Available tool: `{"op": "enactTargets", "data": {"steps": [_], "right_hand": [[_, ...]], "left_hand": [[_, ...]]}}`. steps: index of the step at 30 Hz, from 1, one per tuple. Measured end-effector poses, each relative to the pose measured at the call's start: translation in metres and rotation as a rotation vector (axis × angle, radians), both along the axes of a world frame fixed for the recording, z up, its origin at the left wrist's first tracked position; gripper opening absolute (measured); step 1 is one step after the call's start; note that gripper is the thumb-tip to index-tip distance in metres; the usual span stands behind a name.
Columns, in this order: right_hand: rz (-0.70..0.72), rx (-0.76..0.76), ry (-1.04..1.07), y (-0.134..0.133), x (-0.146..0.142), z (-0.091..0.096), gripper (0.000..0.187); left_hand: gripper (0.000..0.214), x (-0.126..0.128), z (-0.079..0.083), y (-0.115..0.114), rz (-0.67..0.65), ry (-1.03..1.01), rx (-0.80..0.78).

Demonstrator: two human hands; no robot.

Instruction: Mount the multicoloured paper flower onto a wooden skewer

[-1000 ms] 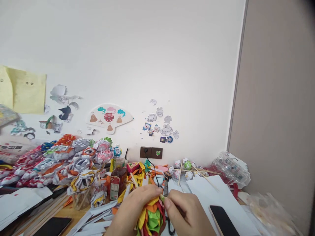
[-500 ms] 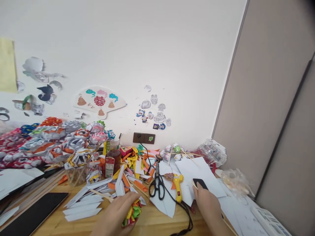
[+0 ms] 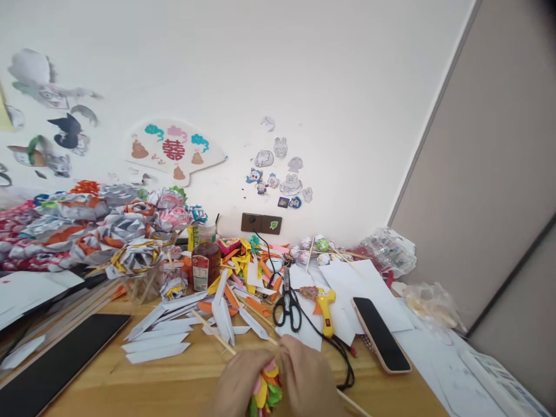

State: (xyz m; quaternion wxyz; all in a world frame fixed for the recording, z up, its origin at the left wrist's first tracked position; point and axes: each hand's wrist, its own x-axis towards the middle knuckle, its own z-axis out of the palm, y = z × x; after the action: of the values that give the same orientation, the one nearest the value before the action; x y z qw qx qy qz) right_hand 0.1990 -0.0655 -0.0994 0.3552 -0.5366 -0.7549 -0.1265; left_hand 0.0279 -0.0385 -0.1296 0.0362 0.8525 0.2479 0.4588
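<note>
My left hand and my right hand are together at the bottom middle of the view. Both close round a multicoloured folded paper flower with pink, yellow, orange and green petals. A thin wooden skewer lies on the wooden table and runs up to the hands. Black-handled scissors and a yellow glue gun lie just beyond the hands. A phone rests face up to the right.
White folded paper strips spread over the left of the table. A brown bottle, a heap of paper flowers, coloured strips and white sheets fill the back. A black tablet lies at the left.
My right hand left the phone and came back to the paper flower, which both hands now hold. The camera tilted down and to the right.
</note>
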Motion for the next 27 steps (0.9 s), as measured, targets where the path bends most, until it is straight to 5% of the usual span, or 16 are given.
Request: {"op": "enactTargets", "data": {"steps": [5,10,15,21,27], "right_hand": [[0.236,0.037,0.144,0.002,-0.002,0.006,0.046],[0.297,0.139,0.079,-0.006,0.011,0.008,0.043],[0.396,0.319,0.064,-0.012,0.013,0.007,0.03],[0.506,0.301,0.029,-0.012,0.021,0.004,0.018],[0.445,0.336,0.018,-0.02,0.008,0.012,0.029]], "left_hand": [[0.052,-0.002,0.004,0.002,0.061,-0.08,-0.15],[0.066,-0.011,-0.029,-0.001,0.157,-0.016,-0.12],[0.053,-0.016,-0.048,-0.004,0.047,0.01,-0.148],[0.051,-0.015,-0.033,-0.008,-0.06,-0.02,-0.146],[0.047,-0.011,-0.018,-0.01,-0.147,0.002,-0.187]]}}
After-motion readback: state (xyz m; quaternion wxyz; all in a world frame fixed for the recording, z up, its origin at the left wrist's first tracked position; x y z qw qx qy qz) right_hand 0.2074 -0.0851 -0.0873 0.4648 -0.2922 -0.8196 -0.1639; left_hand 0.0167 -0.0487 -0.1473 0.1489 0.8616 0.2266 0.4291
